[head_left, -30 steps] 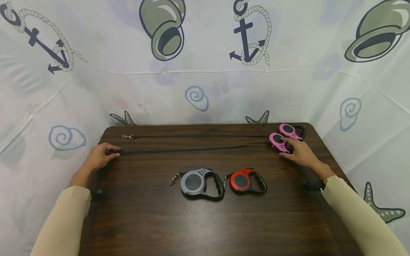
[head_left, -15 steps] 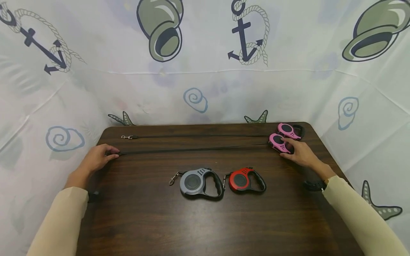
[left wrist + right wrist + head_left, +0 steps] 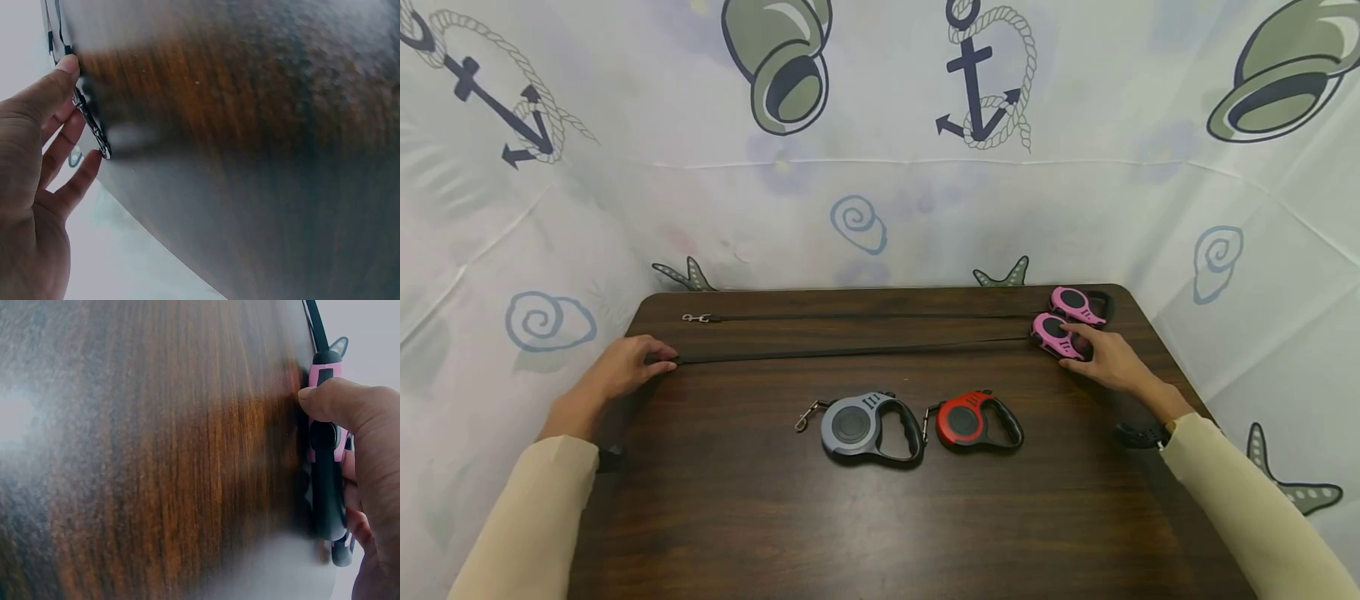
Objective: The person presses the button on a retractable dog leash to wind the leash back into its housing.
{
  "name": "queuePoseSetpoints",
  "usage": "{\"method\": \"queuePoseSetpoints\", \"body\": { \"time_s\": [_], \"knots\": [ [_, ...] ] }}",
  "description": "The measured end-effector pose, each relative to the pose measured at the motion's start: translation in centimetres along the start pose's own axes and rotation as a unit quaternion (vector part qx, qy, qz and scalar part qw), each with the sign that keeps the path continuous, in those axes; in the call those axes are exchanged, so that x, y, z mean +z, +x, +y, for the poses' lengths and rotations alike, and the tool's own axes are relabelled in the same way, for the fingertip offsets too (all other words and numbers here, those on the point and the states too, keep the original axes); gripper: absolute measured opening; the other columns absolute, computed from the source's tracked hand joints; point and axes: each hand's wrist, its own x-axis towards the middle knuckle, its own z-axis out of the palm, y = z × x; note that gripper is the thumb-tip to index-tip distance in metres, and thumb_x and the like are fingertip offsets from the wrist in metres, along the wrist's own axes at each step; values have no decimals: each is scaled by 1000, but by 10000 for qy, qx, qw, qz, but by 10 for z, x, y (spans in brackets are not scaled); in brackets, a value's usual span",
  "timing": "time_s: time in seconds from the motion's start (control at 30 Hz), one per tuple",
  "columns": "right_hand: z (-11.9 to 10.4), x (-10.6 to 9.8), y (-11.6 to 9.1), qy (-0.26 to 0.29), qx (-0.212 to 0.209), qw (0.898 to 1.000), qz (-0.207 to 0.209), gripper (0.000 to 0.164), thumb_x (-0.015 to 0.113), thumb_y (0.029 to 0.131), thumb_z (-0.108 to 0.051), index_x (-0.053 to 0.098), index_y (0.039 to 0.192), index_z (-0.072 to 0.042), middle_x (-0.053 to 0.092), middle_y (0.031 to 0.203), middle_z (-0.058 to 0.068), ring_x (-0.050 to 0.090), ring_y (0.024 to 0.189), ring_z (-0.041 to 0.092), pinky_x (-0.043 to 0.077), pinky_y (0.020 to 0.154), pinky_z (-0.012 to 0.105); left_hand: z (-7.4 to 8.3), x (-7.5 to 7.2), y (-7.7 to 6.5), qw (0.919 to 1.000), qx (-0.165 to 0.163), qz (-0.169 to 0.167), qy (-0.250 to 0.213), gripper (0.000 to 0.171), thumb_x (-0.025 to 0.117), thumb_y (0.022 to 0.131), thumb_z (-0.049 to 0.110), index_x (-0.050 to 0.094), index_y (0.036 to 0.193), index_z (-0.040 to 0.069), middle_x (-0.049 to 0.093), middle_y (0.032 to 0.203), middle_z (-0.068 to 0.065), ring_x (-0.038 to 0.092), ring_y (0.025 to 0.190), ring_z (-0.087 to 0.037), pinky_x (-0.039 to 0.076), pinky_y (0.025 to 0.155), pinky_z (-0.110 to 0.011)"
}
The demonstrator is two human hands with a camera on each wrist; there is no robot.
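My left hand (image 3: 628,367) pinches the end of a black leash strap (image 3: 850,352) at the table's left side. In the left wrist view its metal clip (image 3: 94,128) shows beneath the fingers. The strap runs nearly straight across to a pink retractable leash (image 3: 1049,327) at the right. My right hand (image 3: 1108,360) grips that leash, thumb on the near side; the right wrist view shows its black handle (image 3: 328,487) on edge. Just behind lies a second pink retractable leash (image 3: 1075,305), its strap (image 3: 865,317) stretched out parallel to a silver clip (image 3: 696,317).
On the middle of the brown table (image 3: 880,533) lie a grey retractable leash (image 3: 852,427) and a red one (image 3: 961,421), side by side with handles to the right. A printed white cloth (image 3: 910,217) stands behind and along both sides.
My left hand has drawn slightly left with the strap's end, and the clip is now hidden in the head view. My right hand has shifted marginally right, still holding the pink leash.
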Motion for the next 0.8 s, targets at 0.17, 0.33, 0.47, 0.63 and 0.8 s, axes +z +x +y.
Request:
{"method": "queuePoseSetpoints", "body": {
  "time_s": [0.17, 0.33, 0.47, 0.63, 0.8],
  "knots": [
    [2, 0, 0, -16, -5, 10000, 16, 65, 88, 87, -21, 60, 142, 2, 73, 98, 19, 59, 75, 23, 50, 70, 42, -1, 3, 0, 9998, 129, 122, 47, 15, 90, 78, 1, 80, 89, 1, 74, 81, -8, 71, 78, -34, 54, 72, -53],
    [2, -1, -1, 12, -66, 10000, 10, 64, 87, 88, -19, 59, 142, 3, 73, 100, 21, 63, 77, 27, 51, 71, 44, -2, 3, 0, 9993, 276, 214, 94, 15, 92, 75, 1, 80, 84, 3, 73, 78, -5, 70, 74, -31, 54, 69, -50],
    [0, -4, -2, 129, -98, 9999, 50, 61, 84, 91, -17, 59, 142, 3, 74, 105, 27, 70, 89, 40, 56, 79, 56, -2, 2, 0, 9986, 417, 323, 39, 17, 92, 72, 0, 79, 81, 5, 73, 76, -3, 69, 71, -28, 53, 66, -45],
    [0, -6, -5, 224, 16, 9997, -13, 59, 80, 94, -17, 58, 144, 3, 72, 114, 33, 70, 103, 49, 54, 89, 66, -1, 0, 0, 9979, 477, 410, -132, 19, 92, 69, -2, 78, 79, 7, 73, 74, -1, 69, 68, -24, 50, 64, -32],
    [-1, -10, -11, 366, 370, 9986, -124, 57, 75, 100, -21, 55, 148, 0, 66, 128, 37, 64, 116, 54, 48, 98, 70, 0, -3, 1, 9988, 112, 411, -253, 17, 91, 71, 1, 79, 82, 5, 75, 78, -3, 69, 72, -21, 46, 66, -19]
  ]
}}
